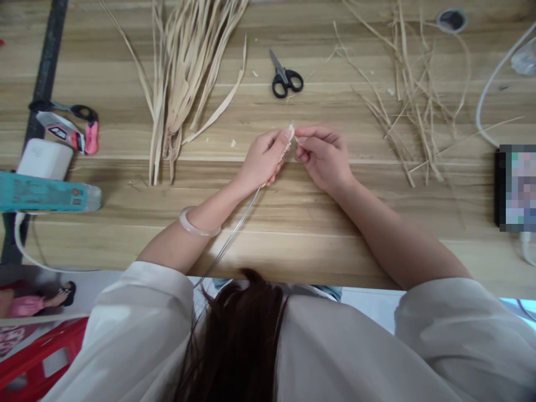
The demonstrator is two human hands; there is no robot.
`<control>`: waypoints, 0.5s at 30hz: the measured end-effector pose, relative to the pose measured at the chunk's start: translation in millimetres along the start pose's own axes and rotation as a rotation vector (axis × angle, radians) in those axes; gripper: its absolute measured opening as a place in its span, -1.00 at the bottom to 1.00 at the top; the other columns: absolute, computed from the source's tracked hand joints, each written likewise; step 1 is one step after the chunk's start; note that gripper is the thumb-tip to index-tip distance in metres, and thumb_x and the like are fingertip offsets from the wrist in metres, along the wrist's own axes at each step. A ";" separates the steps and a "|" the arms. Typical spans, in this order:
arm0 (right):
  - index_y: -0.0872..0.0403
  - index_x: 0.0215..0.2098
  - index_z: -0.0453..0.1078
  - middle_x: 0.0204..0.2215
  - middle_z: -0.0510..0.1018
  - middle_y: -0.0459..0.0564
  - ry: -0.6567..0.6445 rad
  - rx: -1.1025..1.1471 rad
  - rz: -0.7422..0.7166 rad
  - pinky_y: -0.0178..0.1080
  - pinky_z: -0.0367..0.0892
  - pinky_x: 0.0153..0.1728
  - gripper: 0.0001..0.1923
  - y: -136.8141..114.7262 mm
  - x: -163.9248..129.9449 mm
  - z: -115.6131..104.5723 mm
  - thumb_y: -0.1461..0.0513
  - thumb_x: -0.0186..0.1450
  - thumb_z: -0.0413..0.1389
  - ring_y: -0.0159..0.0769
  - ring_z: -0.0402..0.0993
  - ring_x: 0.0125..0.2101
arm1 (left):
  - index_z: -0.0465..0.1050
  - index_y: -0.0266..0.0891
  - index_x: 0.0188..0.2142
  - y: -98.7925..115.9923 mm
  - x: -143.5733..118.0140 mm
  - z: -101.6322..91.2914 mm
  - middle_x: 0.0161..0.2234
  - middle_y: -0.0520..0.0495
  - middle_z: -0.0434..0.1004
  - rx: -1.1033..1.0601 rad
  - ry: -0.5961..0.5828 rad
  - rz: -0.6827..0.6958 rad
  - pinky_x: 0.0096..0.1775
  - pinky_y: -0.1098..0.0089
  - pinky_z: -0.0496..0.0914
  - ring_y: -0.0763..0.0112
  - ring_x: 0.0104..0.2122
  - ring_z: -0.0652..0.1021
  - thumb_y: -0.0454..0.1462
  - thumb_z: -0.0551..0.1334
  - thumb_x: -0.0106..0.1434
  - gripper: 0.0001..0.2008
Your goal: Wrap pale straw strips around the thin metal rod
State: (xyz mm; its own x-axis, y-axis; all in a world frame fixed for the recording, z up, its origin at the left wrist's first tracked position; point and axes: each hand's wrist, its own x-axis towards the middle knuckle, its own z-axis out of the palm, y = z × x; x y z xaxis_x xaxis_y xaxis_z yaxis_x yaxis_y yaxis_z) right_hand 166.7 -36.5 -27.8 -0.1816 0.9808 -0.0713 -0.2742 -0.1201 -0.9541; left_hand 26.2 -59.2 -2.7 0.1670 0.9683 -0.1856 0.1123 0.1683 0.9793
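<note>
We find both hands closed on a straw-wrapped wire [288,146] just below the scissors [286,78]: left hand [263,159] grips the wrapped part, right hand [322,156] pinches the tip. Only a short wrapped stretch shows; the wire toward the body is bare. We judge the work early.

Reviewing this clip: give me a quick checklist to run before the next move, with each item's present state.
1. Left hand pinches the pale straw-wrapped piece: ok.
2. Right hand pinches its tip: ok.
3. Thin grey wire trails free toward the table edge: ok.
4. Black-handled scissors lie apart from both hands: ok.
5. Bundle of broad dried straw strips is on the wooden table: ok.
6. Wrap tightness: cannot tell.
</note>
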 end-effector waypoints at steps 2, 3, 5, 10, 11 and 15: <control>0.09 -0.48 0.43 -0.67 0.35 -0.20 0.002 -0.012 0.002 -0.40 0.18 -0.57 -0.90 0.0 0.0 -0.1 0.31 0.20 0.18 -0.57 0.26 -0.64 | 0.23 -0.22 -0.42 1.8 -0.2 0.4 -0.75 0.13 0.13 -0.019 0.000 -0.025 -0.74 0.54 -0.03 0.62 -0.83 0.17 0.04 0.00 0.33 -0.60; 0.09 -0.48 0.43 -0.67 0.35 -0.20 0.002 -0.013 0.000 -0.40 0.18 -0.57 -0.90 0.0 -0.1 -0.1 0.30 0.20 0.18 -0.56 0.26 -0.64 | 0.23 -0.22 -0.41 2.5 -0.1 0.5 -0.75 0.12 0.13 -0.029 -0.002 -0.040 -0.74 0.54 -0.02 0.61 -0.83 0.18 0.04 -0.02 0.34 -0.60; 0.09 -0.48 0.44 -0.67 0.36 -0.20 0.001 -0.007 -0.008 -0.40 0.18 -0.57 -0.92 0.3 -0.3 0.0 0.30 0.19 0.18 -0.56 0.26 -0.64 | 0.25 -0.23 -0.38 3.3 0.5 0.3 -0.75 0.13 0.14 -0.045 -0.012 -0.067 -0.74 0.55 -0.02 0.63 -0.83 0.17 0.05 -0.04 0.34 -0.58; 0.09 -0.43 0.47 -0.67 0.38 -0.19 -0.011 0.003 -0.021 -0.40 0.19 -0.58 -0.96 1.6 -0.3 -0.8 0.28 0.18 0.19 -0.56 0.25 -0.64 | 0.23 -0.22 -0.36 1.8 2.5 -0.9 -0.76 0.17 0.13 -0.093 -0.058 -0.054 -0.75 0.58 -0.03 0.64 -0.85 0.16 0.00 -0.04 0.36 -0.64; 0.09 -0.42 0.47 -0.67 0.38 -0.20 -0.014 -0.001 -0.021 -0.40 0.20 -0.58 -0.96 1.9 -0.1 -1.2 0.27 0.18 0.20 -0.56 0.25 -0.65 | 0.22 -0.22 -0.35 1.2 2.6 -1.1 -0.76 0.17 0.14 -0.104 -0.068 -0.043 -0.76 0.58 -0.04 0.63 -0.86 0.16 -0.03 -0.05 0.37 -0.67; 0.08 -0.43 0.47 -0.68 0.37 -0.20 -0.017 -0.002 -0.027 -0.40 0.20 -0.58 -0.96 2.8 0.4 -1.9 0.26 0.17 0.21 -0.56 0.25 -0.64 | 0.20 -0.21 -0.34 0.3 1.9 -1.1 -0.76 0.19 0.15 -0.097 -0.090 -0.013 -0.77 0.58 -0.03 0.63 -0.86 0.17 -0.09 -0.06 0.38 -0.72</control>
State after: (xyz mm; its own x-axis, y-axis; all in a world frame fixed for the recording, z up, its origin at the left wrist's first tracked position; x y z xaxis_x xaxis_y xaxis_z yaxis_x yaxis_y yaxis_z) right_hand 167.7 -36.2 -31.0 -0.1899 0.9809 -0.0411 -0.2769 -0.0937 -0.9563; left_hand 25.5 -57.1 -2.7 0.2543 0.9461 -0.2008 0.0204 0.2023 0.9791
